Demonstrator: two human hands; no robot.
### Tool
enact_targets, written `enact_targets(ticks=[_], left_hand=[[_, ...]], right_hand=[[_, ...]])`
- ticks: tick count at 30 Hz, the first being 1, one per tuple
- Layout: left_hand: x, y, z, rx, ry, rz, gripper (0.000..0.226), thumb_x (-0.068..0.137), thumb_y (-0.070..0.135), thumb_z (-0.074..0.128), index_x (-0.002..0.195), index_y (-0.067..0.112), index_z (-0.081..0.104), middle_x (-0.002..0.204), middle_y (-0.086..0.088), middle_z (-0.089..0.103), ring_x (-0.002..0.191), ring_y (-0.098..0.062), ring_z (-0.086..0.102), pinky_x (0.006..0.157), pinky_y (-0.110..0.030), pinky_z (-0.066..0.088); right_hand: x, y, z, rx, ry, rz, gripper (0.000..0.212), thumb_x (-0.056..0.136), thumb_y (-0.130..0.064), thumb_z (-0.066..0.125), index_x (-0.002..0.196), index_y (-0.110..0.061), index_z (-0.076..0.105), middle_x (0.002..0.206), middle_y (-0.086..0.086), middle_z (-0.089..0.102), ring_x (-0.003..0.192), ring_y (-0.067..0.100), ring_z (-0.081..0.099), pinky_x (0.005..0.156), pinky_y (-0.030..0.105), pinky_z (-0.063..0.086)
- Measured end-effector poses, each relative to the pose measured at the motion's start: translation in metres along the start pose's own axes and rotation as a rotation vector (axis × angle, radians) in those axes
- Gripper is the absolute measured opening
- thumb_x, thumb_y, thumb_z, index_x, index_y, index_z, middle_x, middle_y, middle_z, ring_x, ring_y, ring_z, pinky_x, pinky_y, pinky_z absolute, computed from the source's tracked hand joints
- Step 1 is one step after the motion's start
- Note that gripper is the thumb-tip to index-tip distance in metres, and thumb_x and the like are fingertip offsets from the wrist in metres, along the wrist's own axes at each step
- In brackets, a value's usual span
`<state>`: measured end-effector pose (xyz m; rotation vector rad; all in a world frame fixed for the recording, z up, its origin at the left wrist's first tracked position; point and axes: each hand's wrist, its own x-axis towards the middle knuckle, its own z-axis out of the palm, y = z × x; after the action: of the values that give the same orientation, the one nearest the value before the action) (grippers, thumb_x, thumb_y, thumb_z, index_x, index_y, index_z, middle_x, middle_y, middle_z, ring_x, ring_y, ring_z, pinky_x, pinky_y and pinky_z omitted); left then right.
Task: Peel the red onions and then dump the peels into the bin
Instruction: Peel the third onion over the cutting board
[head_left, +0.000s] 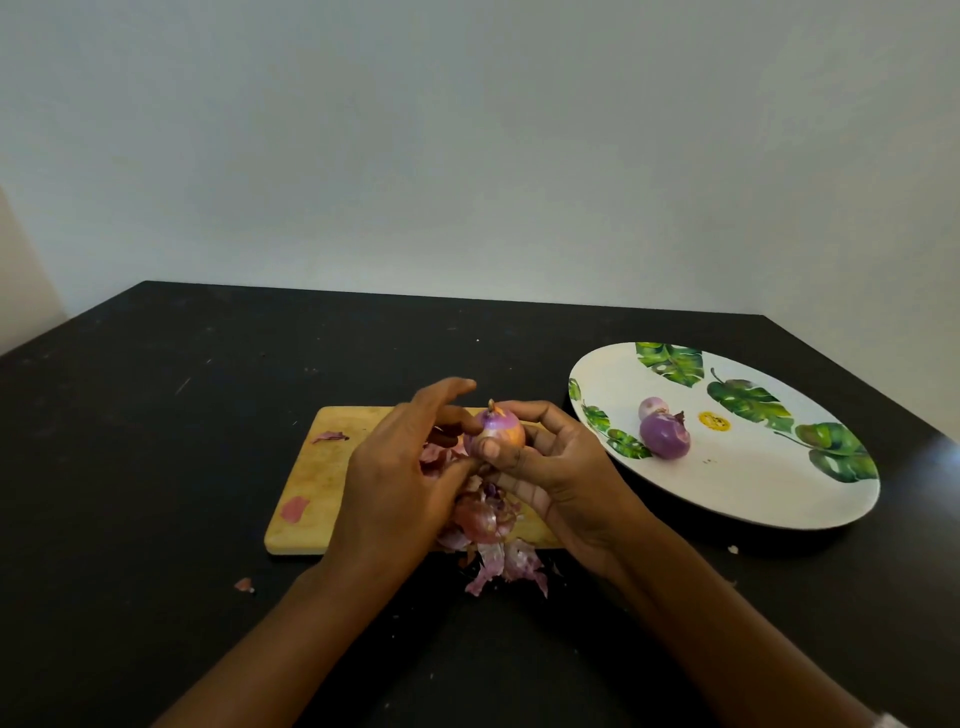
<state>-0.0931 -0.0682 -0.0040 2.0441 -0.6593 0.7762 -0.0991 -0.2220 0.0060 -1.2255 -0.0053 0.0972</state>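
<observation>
table (156, 415): black, a bit scuffed, fills the whole lower half of the frame
stray scrap (244, 584): little bit of peel lying on the table at lower left, just off the board's near corner
cutting board (311, 483): wooden, sits center-left, partly covered by the hands
bits on the board (295, 508): one pinkish flake near the board's lower left, another up near its top left
left hand (395, 467): comes in from the bottom and hangs over the middle of the board; index finger sticks out straight at the top, while the thumb and a bent finger pinch at the left side of the onion
onion (496, 428): dead center of the frame, held up above the board between both hands, stem tip pointing up, still some orange-brown skin on its right side
peel pile (493, 525): heap of purple and papery skins under the hands, spilling off the board's near edge onto the table
right hand (556, 467): fingers curled round the right side of the onion, thumb pressed on its front, so it's gripping it
plate (753, 499): big white one with green leaf prints, right side of the frame, apart from the board
peeled onions (665, 436): two on the plate's left part, touching, the big purple one in front of a small pale one
yellow sticker (714, 421): on the plate, just right of those two
</observation>
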Motion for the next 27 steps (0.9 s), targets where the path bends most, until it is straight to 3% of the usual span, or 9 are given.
enact_targets(ticks=[7, 12, 17, 23, 27], left_hand=[[0.003, -0.001, -0.002, -0.035, -0.144, -0.043, 0.071, 0.076, 0.005, 0.072, 0.117, 0.048, 0.033, 0.096, 0.02, 0.054, 0.095, 0.001, 0.056, 0.077, -0.007, 0.045], [0.002, -0.004, -0.002, -0.018, -0.209, -0.033, 0.068, 0.08, 0.007, 0.067, 0.113, 0.052, 0.029, 0.095, 0.028, 0.046, 0.097, 0.012, 0.046, 0.073, -0.003, 0.04], [0.002, -0.004, -0.002, -0.019, -0.223, -0.008, 0.068, 0.083, 0.005, 0.063, 0.107, 0.059, 0.03, 0.093, 0.019, 0.051, 0.091, 0.004, 0.052, 0.075, -0.011, 0.047], [0.005, -0.002, -0.007, -0.05, -0.083, 0.019, 0.06, 0.082, 0.005, 0.066, 0.121, 0.044, 0.041, 0.087, 0.012, 0.058, 0.087, -0.003, 0.058, 0.083, -0.012, 0.046], [0.007, -0.002, -0.009, -0.115, 0.013, -0.068, 0.056, 0.086, -0.002, 0.059, 0.129, 0.029, 0.04, 0.084, 0.016, 0.06, 0.083, 0.003, 0.061, 0.071, -0.004, 0.046]], right_hand=[[0.0, 0.004, -0.004, -0.152, 0.006, -0.028, 0.053, 0.058, -0.012, 0.083, 0.107, -0.013, 0.063, 0.111, 0.014, 0.068, 0.103, 0.03, 0.067, 0.086, 0.042, 0.057], [-0.001, 0.005, -0.005, -0.247, 0.016, -0.044, 0.054, 0.059, -0.014, 0.085, 0.108, -0.013, 0.063, 0.109, 0.011, 0.069, 0.101, 0.027, 0.067, 0.088, 0.047, 0.056], [0.0, 0.002, -0.003, -0.207, 0.012, -0.05, 0.055, 0.056, -0.014, 0.083, 0.107, -0.013, 0.062, 0.107, 0.01, 0.07, 0.099, 0.025, 0.069, 0.085, 0.039, 0.057], [-0.001, -0.004, -0.001, 0.041, 0.005, -0.025, 0.056, 0.056, -0.011, 0.079, 0.109, -0.007, 0.061, 0.104, 0.015, 0.071, 0.092, 0.027, 0.071, 0.073, 0.032, 0.059], [0.002, -0.005, -0.003, 0.129, 0.055, -0.019, 0.056, 0.056, -0.008, 0.077, 0.109, -0.004, 0.06, 0.102, 0.015, 0.071, 0.091, 0.026, 0.072, 0.072, 0.03, 0.059]])
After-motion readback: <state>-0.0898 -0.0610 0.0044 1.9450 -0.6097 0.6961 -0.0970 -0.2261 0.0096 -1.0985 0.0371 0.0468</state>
